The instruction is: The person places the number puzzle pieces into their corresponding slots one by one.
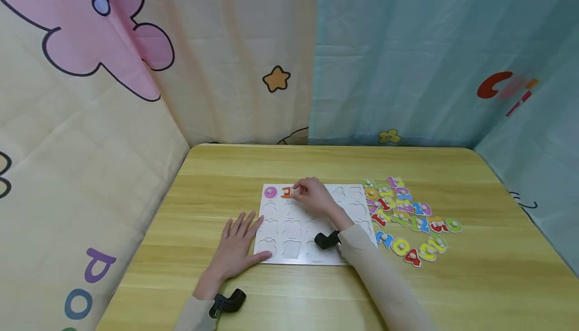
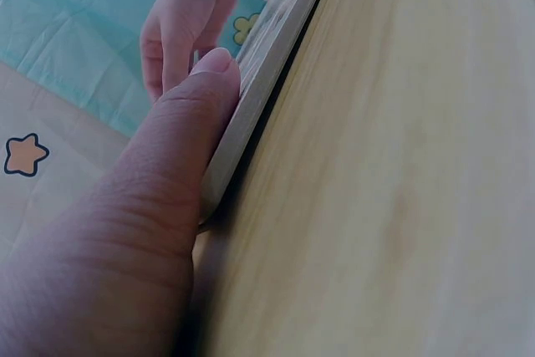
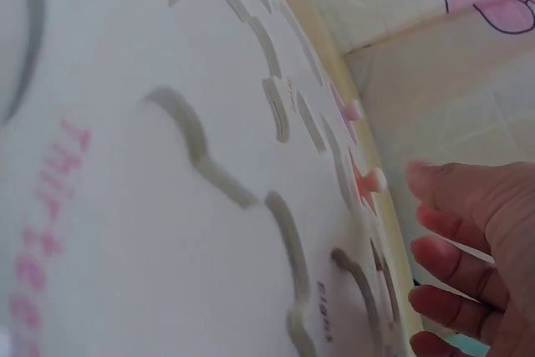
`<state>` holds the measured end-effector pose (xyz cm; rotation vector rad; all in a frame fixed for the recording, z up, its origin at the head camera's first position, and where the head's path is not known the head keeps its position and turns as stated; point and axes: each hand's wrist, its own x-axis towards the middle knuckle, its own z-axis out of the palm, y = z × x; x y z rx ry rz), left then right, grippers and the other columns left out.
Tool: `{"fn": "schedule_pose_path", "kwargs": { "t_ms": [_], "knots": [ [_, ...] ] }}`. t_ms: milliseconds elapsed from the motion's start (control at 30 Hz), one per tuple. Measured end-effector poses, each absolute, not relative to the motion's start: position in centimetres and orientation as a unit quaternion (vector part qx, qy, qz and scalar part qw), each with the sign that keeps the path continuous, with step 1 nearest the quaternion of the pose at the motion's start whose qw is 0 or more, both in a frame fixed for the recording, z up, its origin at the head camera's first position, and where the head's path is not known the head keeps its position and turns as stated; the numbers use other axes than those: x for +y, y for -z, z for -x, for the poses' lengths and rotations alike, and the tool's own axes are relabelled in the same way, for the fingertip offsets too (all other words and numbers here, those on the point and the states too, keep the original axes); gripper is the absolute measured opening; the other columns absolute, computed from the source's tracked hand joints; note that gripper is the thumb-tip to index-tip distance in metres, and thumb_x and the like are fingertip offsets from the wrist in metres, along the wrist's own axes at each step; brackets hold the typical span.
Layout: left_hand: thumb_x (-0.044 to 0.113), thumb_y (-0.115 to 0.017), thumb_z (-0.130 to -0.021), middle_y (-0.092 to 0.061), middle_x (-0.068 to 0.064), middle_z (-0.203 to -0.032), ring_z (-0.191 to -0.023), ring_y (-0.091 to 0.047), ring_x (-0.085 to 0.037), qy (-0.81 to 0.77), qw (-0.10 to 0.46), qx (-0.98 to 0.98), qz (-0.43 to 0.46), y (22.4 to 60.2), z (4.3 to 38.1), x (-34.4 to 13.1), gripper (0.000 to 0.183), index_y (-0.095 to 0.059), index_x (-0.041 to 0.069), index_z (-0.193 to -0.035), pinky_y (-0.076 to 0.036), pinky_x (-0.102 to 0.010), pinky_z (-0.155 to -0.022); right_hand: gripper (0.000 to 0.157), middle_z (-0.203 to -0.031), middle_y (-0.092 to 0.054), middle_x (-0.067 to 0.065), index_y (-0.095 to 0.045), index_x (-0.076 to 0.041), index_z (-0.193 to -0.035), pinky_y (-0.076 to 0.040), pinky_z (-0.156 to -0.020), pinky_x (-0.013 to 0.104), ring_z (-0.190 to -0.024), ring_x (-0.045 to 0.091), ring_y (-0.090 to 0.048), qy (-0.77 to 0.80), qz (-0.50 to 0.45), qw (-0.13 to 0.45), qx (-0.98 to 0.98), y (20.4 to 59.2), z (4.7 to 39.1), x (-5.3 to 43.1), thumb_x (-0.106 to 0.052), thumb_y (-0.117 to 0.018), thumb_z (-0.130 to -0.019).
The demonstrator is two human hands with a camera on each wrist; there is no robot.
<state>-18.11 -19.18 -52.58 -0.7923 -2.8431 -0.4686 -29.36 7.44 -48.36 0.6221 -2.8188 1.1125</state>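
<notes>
A white number-puzzle board [image 1: 279, 258] with shaped recesses lies on the table. In its far left corner sits a pink zero piece [image 1: 270, 192], and beside it an orange number piece [image 1: 286, 192]. My right hand [image 1: 315, 196] hovers over the far row, just right of the orange piece. The right wrist view shows its fingers [image 3: 451, 252] loosely bent with nothing between them, apart from the orange piece's white knob [image 3: 377, 180]. My left hand [image 1: 236, 251] lies spread at the board's left side. Its thumb [image 2: 180, 127] rests against the board's near edge [image 2: 251, 127].
Several colourful knobbed number pieces [image 1: 400, 216] lie scattered on the wooden table [image 1: 470, 281], right of the board. Black wrist cameras [image 1: 230, 301] sit on both forearms. Patterned curtains [image 1: 244, 105] hang behind the table and along its sides.
</notes>
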Motion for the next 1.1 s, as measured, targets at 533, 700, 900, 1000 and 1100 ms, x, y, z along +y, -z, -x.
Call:
{"fn": "schedule_pose_path", "kwargs": {
  "t_ms": [533, 700, 900, 1000, 1100],
  "knots": [
    [0.070, -0.052, -0.082, -0.022, -0.013, -0.154, -0.141, -0.011, -0.035, 0.161, 0.089, -0.943, 0.277, 53.0, 17.9, -19.4, 0.091, -0.028, 0.016, -0.151, -0.003, -0.058, -0.109, 0.017, -0.083, -0.061, 0.004, -0.071, -0.004, -0.097, -0.044, -0.074, 0.041, -0.085, 0.027, -0.052, -0.377, -0.132, 0.122, -0.909, 46.6, 24.6, 19.8, -0.018, -0.070, -0.088],
    [0.071, -0.052, -0.082, -0.020, -0.011, -0.155, -0.142, -0.010, -0.034, 0.159, 0.083, -0.946, 0.269, 52.8, 17.6, -20.0, 0.091, -0.027, 0.017, -0.151, -0.002, -0.056, -0.110, 0.016, -0.087, -0.062, 0.009, -0.070, -0.002, -0.097, -0.044, -0.073, 0.043, -0.085, 0.029, -0.053, -0.375, -0.098, 0.150, -0.909, 46.3, 23.0, 23.3, -0.016, -0.067, -0.090],
    [0.071, -0.052, -0.081, -0.019, -0.011, -0.156, -0.142, -0.008, -0.034, 0.156, 0.073, -0.951, 0.255, 52.5, 17.2, -20.7, 0.092, -0.026, 0.018, -0.152, -0.001, -0.056, -0.110, 0.021, -0.090, -0.060, 0.012, -0.068, 0.000, -0.100, -0.043, -0.070, 0.040, -0.086, 0.028, -0.053, -0.373, -0.051, 0.157, -0.913, 45.7, 22.0, 26.2, -0.019, -0.064, -0.092],
    [0.071, -0.052, -0.082, -0.019, -0.011, -0.156, -0.142, -0.007, -0.034, 0.156, 0.066, -0.952, 0.253, 52.3, 17.2, -20.7, 0.092, -0.026, 0.018, -0.152, 0.000, -0.055, -0.110, 0.024, -0.090, -0.060, 0.013, -0.068, 0.001, -0.102, -0.041, -0.071, 0.039, -0.087, 0.028, -0.052, -0.368, -0.026, 0.159, -0.916, 45.8, 21.4, 27.9, -0.021, -0.063, -0.093],
    [0.070, -0.053, -0.081, -0.019, -0.012, -0.155, -0.142, -0.007, -0.035, 0.157, 0.065, -0.952, 0.255, 52.2, 17.4, -20.7, 0.092, -0.026, 0.017, -0.152, 0.000, -0.056, -0.110, 0.027, -0.087, -0.059, 0.012, -0.068, 0.002, -0.102, -0.040, -0.072, 0.037, -0.086, 0.026, -0.051, -0.361, 0.000, 0.162, -0.918, 46.0, 20.7, 29.6, -0.023, -0.062, -0.094]
  ]
}}
